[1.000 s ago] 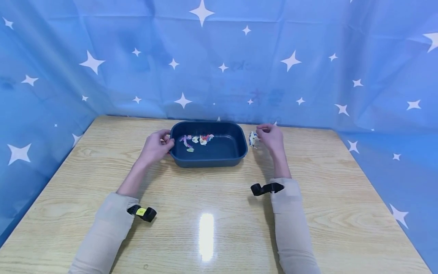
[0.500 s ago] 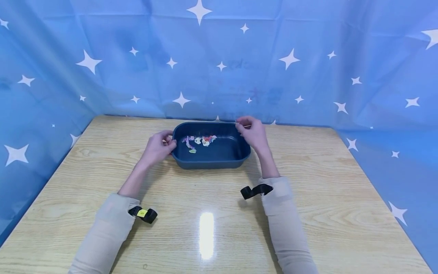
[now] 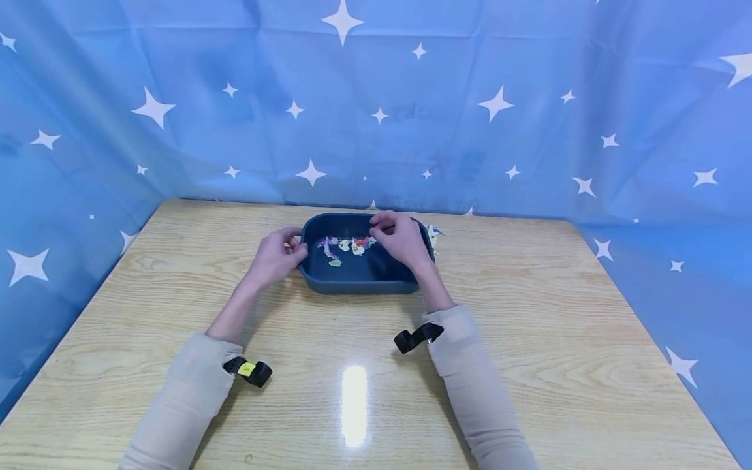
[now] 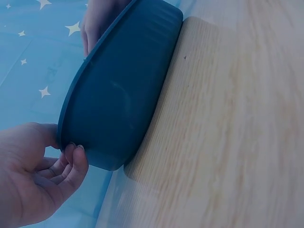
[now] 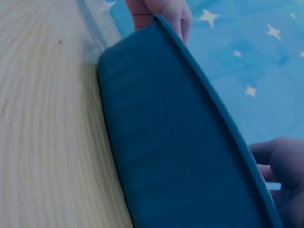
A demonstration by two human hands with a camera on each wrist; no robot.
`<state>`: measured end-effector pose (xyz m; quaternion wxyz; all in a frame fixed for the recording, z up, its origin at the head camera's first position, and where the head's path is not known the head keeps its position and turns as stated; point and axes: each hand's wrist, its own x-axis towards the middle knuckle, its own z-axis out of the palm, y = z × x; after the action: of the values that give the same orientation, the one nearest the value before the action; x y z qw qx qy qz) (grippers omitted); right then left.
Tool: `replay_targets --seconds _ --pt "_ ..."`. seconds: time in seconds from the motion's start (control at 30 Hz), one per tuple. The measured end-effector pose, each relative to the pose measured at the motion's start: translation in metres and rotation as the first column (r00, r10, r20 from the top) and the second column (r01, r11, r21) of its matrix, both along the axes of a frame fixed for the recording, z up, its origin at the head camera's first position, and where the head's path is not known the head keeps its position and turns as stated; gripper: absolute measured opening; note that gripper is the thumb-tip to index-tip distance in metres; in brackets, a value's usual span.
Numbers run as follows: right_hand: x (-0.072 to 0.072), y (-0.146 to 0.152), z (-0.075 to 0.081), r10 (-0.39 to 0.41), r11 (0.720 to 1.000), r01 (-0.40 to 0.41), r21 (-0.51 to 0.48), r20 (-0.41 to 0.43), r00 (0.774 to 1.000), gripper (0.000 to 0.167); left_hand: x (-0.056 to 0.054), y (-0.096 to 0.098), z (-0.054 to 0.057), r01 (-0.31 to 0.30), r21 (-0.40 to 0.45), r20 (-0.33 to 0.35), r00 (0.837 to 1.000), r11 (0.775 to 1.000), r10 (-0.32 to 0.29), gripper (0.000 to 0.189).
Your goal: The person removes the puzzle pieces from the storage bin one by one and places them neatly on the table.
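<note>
At the table's (image 3: 294, 365) far side: one blue tub (image 3: 364, 287), left end pinched by the left hand (image 3: 276, 254); colourful scraps (image 3: 357, 249) inside; one loose cutout (image 3: 433, 234) beyond its right end. Right hand (image 3: 402, 240), shifted inward over the tub, seemingly within scraps' reach; whether its bent fingers grasp anything, indiscernible.

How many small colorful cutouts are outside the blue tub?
1: a cutout on the table, just past the right end of the tub. More could be hidden behind it.

place: staged recording corner | blue star-print backdrop (image 3: 352, 143) round wood-grain table (image 3: 294, 405) | black wrist cameras (image 3: 258, 375)
</note>
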<state>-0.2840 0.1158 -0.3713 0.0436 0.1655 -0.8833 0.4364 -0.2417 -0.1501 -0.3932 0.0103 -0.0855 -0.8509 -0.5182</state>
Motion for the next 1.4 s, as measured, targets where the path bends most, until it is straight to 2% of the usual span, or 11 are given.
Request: replay_targets --seconds 0.2,0.37,0.63,0.8,1.0,1.17,1.4 --pt "-0.001 -0.014 -0.003 0.014 1.0 -0.015 0.016 0.061 0.998 0.024 0.001 0.003 -0.001 0.012 0.007 0.009 1.0 1.0 -0.012 0.04" --pt "-0.003 -0.022 -0.007 0.018 0.997 -0.026 0.071 0.112 0.994 0.025 0.0 0.004 -0.002 0.009 -0.007 0.009 1.0 1.0 -0.009 0.041" --pt "-0.003 -0.028 -0.017 -0.039 0.986 0.01 0.167 0.172 0.984 0.024 0.001 0.005 -0.001 0.012 -0.007 0.009 1.0 1.0 -0.012 0.041" --pt "-0.003 -0.032 -0.02 -0.086 0.967 0.035 0.253 0.194 0.977 0.022 0.002 0.006 0.0 0.014 -0.004 0.02 1.0 1.0 -0.014 0.041" --pt "-0.002 -0.036 -0.019 -0.131 0.93 0.042 0.365 0.222 0.966 0.015 0.002 0.005 0.0 0.01 -0.007 0.023 1.0 1.0 -0.01 0.041" --pt "-0.003 -0.037 -0.019 -0.15 0.908 0.038 0.418 0.239 0.959 0.014 0.002 0.005 0.0 0.016 -0.001 0.026 1.0 1.0 -0.016 0.041" --pt "-0.001 -0.037 -0.02 -0.123 0.931 0.031 0.363 0.233 0.965 0.014 0.002 0.007 0.001 0.012 0.005 0.024 1.0 1.0 -0.012 0.041"
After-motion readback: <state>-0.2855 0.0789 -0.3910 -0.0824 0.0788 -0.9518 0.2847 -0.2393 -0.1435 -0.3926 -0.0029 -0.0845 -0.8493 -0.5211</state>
